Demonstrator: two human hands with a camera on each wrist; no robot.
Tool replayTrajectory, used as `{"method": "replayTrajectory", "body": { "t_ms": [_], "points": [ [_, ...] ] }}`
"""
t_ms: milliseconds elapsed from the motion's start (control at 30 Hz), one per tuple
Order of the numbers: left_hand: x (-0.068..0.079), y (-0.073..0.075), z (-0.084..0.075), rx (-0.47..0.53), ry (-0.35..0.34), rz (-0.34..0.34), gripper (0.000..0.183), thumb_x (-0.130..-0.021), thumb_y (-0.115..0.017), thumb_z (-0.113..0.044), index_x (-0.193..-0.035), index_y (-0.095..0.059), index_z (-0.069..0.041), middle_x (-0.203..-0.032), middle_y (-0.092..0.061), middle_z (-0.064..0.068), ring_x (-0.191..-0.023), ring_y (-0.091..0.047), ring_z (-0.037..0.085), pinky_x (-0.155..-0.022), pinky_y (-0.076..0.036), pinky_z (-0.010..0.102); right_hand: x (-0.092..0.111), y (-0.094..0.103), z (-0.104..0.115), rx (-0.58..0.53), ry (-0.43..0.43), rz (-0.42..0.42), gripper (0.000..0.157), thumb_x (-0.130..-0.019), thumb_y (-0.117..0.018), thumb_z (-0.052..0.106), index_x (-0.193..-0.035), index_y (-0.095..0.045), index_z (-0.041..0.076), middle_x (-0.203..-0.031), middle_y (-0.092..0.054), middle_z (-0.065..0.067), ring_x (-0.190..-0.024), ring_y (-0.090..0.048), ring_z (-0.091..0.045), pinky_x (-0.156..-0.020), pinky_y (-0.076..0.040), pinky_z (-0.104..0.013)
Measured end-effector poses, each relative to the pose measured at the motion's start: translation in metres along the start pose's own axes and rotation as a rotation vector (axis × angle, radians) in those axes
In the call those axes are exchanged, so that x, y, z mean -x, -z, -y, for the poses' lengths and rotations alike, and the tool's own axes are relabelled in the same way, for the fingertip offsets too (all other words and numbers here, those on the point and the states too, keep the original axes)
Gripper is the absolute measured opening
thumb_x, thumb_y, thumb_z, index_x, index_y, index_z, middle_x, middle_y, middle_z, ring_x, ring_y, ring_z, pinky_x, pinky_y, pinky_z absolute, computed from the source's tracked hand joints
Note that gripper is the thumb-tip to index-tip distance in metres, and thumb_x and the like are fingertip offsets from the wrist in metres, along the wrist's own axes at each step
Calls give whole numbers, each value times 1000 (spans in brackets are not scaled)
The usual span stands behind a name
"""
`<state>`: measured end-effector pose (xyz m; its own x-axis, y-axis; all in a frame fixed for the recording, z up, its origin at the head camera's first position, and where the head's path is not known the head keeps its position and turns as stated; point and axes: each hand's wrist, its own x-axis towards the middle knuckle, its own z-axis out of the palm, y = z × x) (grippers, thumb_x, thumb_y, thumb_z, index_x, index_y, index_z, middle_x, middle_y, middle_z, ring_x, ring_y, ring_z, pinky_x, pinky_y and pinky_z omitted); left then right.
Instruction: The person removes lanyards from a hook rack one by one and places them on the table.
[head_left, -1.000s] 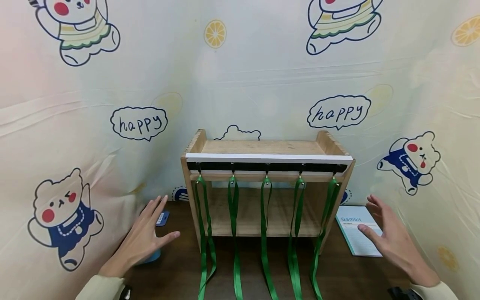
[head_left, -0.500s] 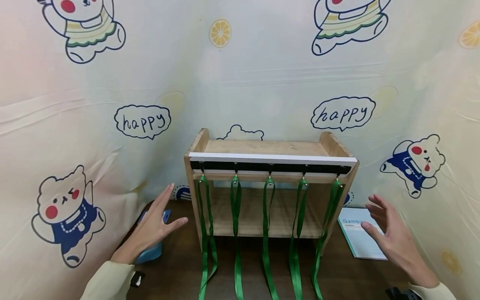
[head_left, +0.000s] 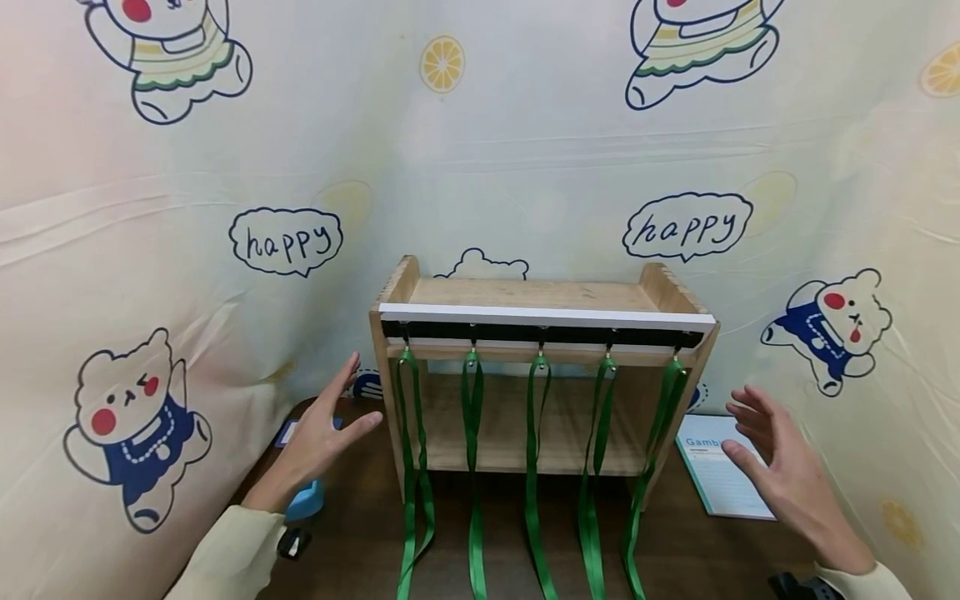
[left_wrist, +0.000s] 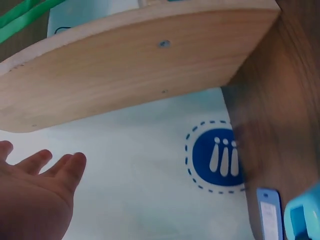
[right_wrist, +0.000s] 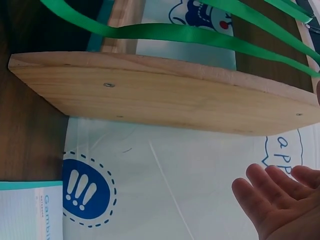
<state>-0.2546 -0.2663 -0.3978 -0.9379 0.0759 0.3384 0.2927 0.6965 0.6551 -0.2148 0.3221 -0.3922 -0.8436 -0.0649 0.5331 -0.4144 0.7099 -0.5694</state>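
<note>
A small wooden shelf (head_left: 525,293) stands on the dark table. Several green lanyards (head_left: 471,425) hang in a row from hooks on the black strip (head_left: 510,333) along its upper front. To the shelf's left, my left hand (head_left: 315,442) is raised with fingers straight and thumb spread, holding nothing. My right hand (head_left: 783,475) hovers on the other side, fingers relaxed, near a notepad (head_left: 723,471) labelled Gambit. In the left wrist view the left hand (left_wrist: 40,192) is apart from the shelf's side panel (left_wrist: 150,60). The right hand (right_wrist: 282,200) likewise touches nothing in the right wrist view.
Behind my left hand lies a blue object (head_left: 306,502), partly covered. A blue-and-white card-like item (left_wrist: 270,212) rests beside it on the brown table (head_left: 345,533). Printed fabric (head_left: 525,150) with cartoon bears encloses the back and both sides.
My left hand has moved right and slightly upward, nearer the shelf, uncovering more of the blue object. The right hand stays nearly still. The head view has shifted a little.
</note>
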Motion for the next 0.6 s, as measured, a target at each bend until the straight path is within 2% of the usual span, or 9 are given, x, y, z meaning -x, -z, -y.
{"method": "replayTrajectory", "body": {
  "t_ms": [200,300,367,433,533,600],
  "points": [
    [-6,0,-6,188,-40,-30,79,-99,-63,-38,-159,-12,-50,-169,-27,6,-151,-34,37,-117,-35,61,-1,0,3,-16,30,-1,81,-98,-67,16,-162,-19,25,-152,-44,-25,-116,-33,30,-91,-29,8],
    [-10,1,-10,276,-56,-32,76,-101,-63,-32,-161,-18,-41,-167,-33,7,-151,-37,34,-116,-43,34,-2,0,4,-14,30,1,81,-98,-67,16,-162,-20,24,-152,-45,-25,-116,-33,30,-91,-29,8],
    [-12,1,-12,316,-73,-33,73,-101,-62,-29,-162,-23,-34,-165,-36,8,-149,-39,33,-113,-45,31,-2,0,5,-12,26,4,81,-98,-67,17,-162,-20,24,-153,-45,-25,-116,-33,30,-90,-29,8],
    [-13,0,-14,338,-78,-30,71,-101,-62,-28,-162,-26,-29,-164,-38,9,-148,-40,34,-114,-45,34,-2,0,6,-11,23,6,81,-98,-67,18,-162,-20,24,-153,-44,-25,-115,-33,30,-90,-29,8],
    [-13,-2,-17,333,-68,-28,67,-101,-62,-29,-160,-30,-30,-162,-41,10,-145,-43,35,-115,-38,61,-2,0,7,-16,25,3,81,-98,-67,17,-162,-20,24,-153,-44,-25,-116,-33,30,-90,-29,8],
    [-14,-2,-19,322,-43,-25,66,-101,-63,-32,-159,-33,-28,-160,-44,10,-143,-46,34,-113,-39,62,-2,0,8,-20,28,-3,81,-98,-67,17,-162,-20,24,-153,-44,-25,-116,-33,30,-91,-29,8]
  ]
}}
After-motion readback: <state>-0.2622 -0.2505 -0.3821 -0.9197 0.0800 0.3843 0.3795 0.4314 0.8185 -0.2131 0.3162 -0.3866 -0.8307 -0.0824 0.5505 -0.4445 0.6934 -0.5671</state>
